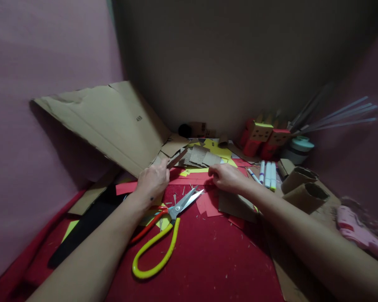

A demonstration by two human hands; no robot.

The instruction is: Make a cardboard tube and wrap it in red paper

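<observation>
A long red paper strip point(189, 179) lies across the far part of the red cloth, running under both hands. My left hand point(154, 179) rests over its left part, fingers closed, and a narrow brown cardboard piece point(177, 159) sticks up from the fingertips. With curled fingers, my right hand point(227, 176) pinches the strip near its right end; the fingertips are partly hidden. Just below the strip lies a pair of scissors point(177, 209), blades apart, with one yellow and one red handle. Red paper pieces point(212, 204) and a cardboard piece point(236, 205) lie by my right wrist.
A large cardboard sheet point(113, 121) leans at the left. Yellow paper point(216, 147) and cardboard scraps lie at the back. Several markers point(267, 175), cardboard tubes point(306, 195), a pink glue gun point(360, 230) and red decorated holders point(261, 136) stand or lie at the right.
</observation>
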